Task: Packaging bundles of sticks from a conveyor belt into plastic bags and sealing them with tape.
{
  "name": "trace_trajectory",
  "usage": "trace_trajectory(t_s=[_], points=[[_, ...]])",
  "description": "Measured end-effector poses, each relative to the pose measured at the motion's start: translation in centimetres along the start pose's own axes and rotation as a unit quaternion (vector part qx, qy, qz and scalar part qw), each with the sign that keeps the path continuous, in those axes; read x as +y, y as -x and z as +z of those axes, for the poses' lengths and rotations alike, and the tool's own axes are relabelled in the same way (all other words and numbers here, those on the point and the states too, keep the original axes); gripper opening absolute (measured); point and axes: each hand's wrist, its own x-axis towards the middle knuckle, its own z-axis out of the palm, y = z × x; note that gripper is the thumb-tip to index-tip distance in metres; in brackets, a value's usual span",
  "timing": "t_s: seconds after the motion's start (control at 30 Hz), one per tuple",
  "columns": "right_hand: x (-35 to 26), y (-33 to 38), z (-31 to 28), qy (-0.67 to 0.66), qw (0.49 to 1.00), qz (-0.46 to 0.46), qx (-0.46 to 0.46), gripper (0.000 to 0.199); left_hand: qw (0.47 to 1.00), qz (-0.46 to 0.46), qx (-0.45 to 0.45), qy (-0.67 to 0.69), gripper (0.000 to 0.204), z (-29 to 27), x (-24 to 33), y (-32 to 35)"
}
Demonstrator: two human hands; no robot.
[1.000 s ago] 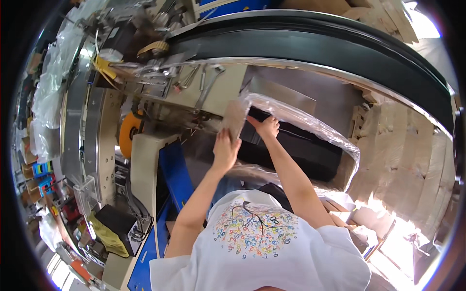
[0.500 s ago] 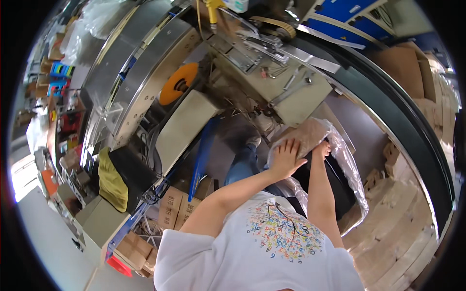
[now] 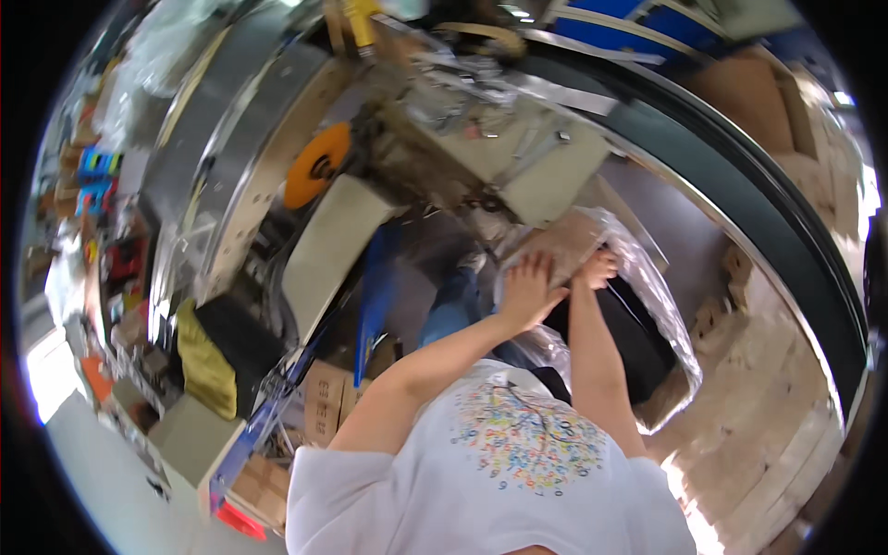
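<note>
Left hand [image 3: 530, 294] is lying open, fingers spread, on the far end of the cardboard box [image 3: 566, 237], presumably steadying it. Right hand [image 3: 598, 268] is curling beside the plastic liner [image 3: 682, 339] there; cannot tell whether it is gripping. The box is extending rightward from both hands, black contents [image 3: 636, 347] lying inside.

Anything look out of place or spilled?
I see no spill. Clear plastic bunches unevenly around the black material by the right hand; a wrench lies loose on the beige worktop. Untidy, but blur hides finer damage.
</note>
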Motion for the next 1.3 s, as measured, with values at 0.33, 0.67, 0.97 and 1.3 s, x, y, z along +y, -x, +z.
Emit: trace_trajectory(t_s=[0.33,0.67,0.97,1.3], points=[[6.1,0.5,-8.3,-0.227,0.957,-0.183,-0.006,0.039,0.998,0.048,-0.014,-0.049,0.076,-1.0,0.2,-1.5],[32.0,-12.4,-2.6,-0.920,0.222,0.061,-0.318,0.026,0.900,0.287,-0.146,-0.293,0.053,3.2,11.4,-11.6],[31.3,-17.3,-3.0,-0.856,0.373,0.053,-0.353,0.037,0.894,0.185,-0.043,-0.405,0.032,5.6,10.6,-6.4],[17.9,-18.4,-2.9,-0.742,0.370,-0.226,-0.511,0.034,0.944,-0.110,-0.175,-0.259,0.040,5.0,7.0,9.6]])
